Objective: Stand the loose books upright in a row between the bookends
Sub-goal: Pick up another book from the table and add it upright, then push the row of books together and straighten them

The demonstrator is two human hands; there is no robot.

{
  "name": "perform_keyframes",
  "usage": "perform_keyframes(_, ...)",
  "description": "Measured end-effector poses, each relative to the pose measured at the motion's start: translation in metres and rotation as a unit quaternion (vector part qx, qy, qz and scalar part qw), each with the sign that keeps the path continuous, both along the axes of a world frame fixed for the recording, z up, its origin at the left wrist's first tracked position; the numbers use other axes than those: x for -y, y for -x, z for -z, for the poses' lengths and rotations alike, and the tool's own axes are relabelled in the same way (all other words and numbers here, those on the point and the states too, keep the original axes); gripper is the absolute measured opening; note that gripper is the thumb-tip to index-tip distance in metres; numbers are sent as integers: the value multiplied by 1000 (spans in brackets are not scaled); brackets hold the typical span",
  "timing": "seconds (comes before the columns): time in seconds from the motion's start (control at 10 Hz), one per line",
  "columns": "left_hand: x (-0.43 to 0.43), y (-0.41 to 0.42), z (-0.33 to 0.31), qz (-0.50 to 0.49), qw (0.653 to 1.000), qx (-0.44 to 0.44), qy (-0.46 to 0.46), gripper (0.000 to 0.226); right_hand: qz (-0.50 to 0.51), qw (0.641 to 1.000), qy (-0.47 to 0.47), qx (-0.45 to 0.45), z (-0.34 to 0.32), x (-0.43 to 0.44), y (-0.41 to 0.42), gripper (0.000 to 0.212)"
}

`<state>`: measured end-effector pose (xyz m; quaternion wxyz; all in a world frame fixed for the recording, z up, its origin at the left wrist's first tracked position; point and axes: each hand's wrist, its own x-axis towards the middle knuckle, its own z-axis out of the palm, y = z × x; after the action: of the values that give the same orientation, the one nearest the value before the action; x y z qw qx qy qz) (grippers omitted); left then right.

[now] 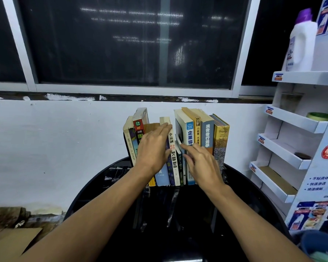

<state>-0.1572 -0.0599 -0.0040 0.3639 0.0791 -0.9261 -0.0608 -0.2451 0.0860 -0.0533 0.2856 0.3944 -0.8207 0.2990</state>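
Spines mid-frame, left to right: the red book [138, 127] has "02" on it. The white book [171, 148] reads 李嘉诚 up top, then 做人 做事 lower down. The blue-and-white book [190, 133] says 企業, rest of the title is covered. Yellow book [197, 129]: 小故事 大道理. Grey book [207, 135]: 消费者行为学, bit blurry. The gold book [222, 140] starts "Troy". The cardboard stand [311, 195] at lower right has lines starting 快速, otherwise too fuzzy.

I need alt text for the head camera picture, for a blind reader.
Two bare hands touch a row of upright books on a round black table against a white wall: the left hand lies flat on the left books, the right hand reaches thin books in the middle.
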Motion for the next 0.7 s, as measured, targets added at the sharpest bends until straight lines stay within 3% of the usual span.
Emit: perform_keyframes(0.7,-2,6,1,2,1000,-5,15,83,-18,997,-51,50,-3,-4,1,55)
